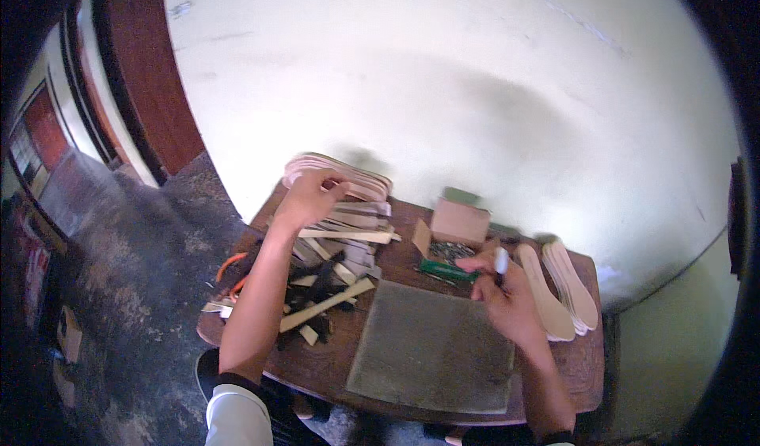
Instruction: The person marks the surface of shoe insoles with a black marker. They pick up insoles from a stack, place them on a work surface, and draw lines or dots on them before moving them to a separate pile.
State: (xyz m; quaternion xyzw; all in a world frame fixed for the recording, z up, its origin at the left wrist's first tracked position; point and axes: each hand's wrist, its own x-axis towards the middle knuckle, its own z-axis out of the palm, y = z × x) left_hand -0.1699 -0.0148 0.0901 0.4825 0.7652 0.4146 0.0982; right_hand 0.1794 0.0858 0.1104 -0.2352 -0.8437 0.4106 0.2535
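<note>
At the back left of the table, my left hand (310, 199) reaches over a stack of pale pink insoles (356, 178). Its fingers are bent and pinched at the near side of the stack, on what seems to be an insole edge; the grip is partly hidden. My right hand (511, 297) holds a white-ended, dark-bodied pen-like tool (501, 259) upright, its lower part covered by the fingers. Just beyond that hand stands an opened cardboard box (463, 223) with a green front, holding small metal pieces (451, 250). Motion blurs both hands slightly.
A grey square mat (435, 351) lies on the brown wooden table (582, 375). More insoles (546, 296) are at the right edge. Grey strips (356, 228), pale strips (328, 307), black scraps and an orange-handled tool (229, 268) crowd the left. The wall (380, 66) rises behind.
</note>
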